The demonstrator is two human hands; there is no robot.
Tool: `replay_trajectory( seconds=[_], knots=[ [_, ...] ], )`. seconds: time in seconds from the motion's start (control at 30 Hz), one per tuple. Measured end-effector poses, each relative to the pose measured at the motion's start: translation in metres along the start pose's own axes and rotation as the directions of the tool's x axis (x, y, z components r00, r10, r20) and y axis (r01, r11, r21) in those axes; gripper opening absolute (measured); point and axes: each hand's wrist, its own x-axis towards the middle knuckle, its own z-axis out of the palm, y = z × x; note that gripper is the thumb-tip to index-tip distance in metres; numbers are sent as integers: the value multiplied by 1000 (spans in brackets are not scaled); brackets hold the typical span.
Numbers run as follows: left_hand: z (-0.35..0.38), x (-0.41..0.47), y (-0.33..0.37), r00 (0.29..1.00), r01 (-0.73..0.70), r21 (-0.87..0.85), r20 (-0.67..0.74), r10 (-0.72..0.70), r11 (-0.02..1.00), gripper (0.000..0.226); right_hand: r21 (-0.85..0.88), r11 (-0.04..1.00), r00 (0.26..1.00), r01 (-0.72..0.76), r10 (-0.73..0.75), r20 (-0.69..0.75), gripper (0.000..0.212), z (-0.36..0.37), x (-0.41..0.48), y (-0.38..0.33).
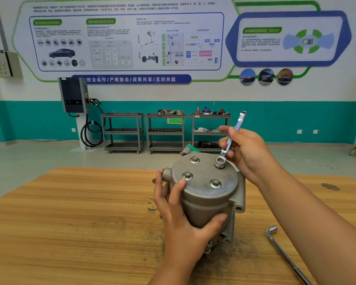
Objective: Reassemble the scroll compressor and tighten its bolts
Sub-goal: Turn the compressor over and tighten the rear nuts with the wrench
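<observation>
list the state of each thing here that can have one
compressor: upright on the table, cover on
left hand: grips the compressor body
right hand: holds the spanner
spanner: ring end over the far right bolt, handle tilted up
far right bolt: inside the spanner ring
other three bolts: in the cover with washers, no tool on them
socket wrench: lying on the table, untouched

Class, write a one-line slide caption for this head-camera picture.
The left hand steadies the scroll compressor while the right hand holds a ring spanner on one cover bolt.
</observation>
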Motion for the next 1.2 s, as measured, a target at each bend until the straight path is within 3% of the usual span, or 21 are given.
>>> replay_trajectory(
  seconds=[0.23, 0.6, 0.97, 1.2],
  knots=[
    [0, 0, -1, 1000, -12, 20, -4, 12, 1000, 83, -191, 981, 1000, 24, -22, 11, 21, 0, 5, 2],
    [-3, 1, 0, 1000, -7, 15, 11, 6, 1000, 86, -276, 961, 991, -18, 53, 120, 10, -15, 13, 7],
    [-5, 3, -1, 1000, -22, 0, 13, 22, 1000, 82, -86, 995, 999, -53, 53, -7, 10, -16, 1, 14],
    [-5, 3, -3, 1000, -14, -20, 0, 14, 1000, 81, 65, 998, 990, 26, -16, -139, 17, -19, -13, 22]
  ],
)
